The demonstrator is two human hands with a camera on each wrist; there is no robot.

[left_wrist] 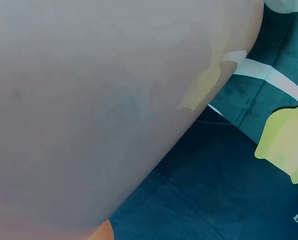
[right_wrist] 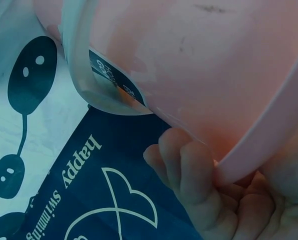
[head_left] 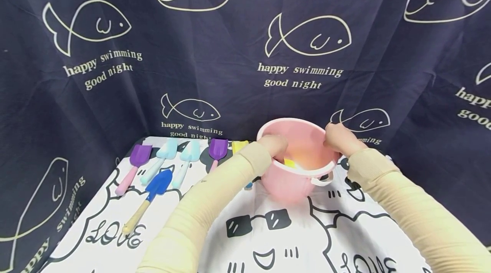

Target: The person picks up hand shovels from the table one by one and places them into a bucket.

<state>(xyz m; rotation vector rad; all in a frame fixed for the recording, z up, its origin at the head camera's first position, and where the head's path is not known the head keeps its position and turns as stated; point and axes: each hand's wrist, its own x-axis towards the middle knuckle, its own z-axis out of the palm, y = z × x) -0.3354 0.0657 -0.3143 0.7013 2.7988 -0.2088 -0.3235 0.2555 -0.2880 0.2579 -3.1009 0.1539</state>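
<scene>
The pink bucket (head_left: 285, 184) stands on the far side, right of centre. The right hand (head_left: 340, 138) grips its right rim with curled fingers; the left hand (head_left: 274, 145) is inside, its fingers hidden, so I cannot tell their grip. Work appears partway: a yellow piece (head_left: 289, 163) is in the bucket, while a row of shovels (head_left: 218, 148) and a nearer blue trowel (head_left: 160, 182) lie outside, to the left.

"happy swimming good night" curtain (head_left: 230, 77), "LOVE" tablecloth (head_left: 303, 232)
</scene>
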